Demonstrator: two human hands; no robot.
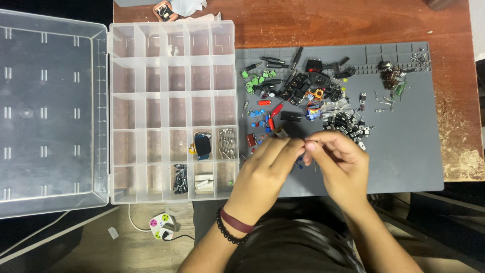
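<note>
Both hands, left hand (268, 164) and right hand (336, 159), pinched together on a tiny part (303, 147), too small to ID. Slip = it drops into the parts pile (308, 101) at 12 o'clock on the grey mat (404, 151), or bounces off the bench (353, 23). Organizer box (174, 111) sits at 9 o'clock, well apart.

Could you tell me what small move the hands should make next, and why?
Probably carry the small part pinched between the left hand and right hand over to the clear compartment box: a few bottom cells already hold sorted parts, while many lie loose on the grey mat.

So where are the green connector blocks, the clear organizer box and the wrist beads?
green connector blocks (255, 80): head view, on the middle block.
clear organizer box (173, 111): head view, on an inner divider wall.
black bead bracelet (226, 230): head view, on the beads at the left wrist.
</note>
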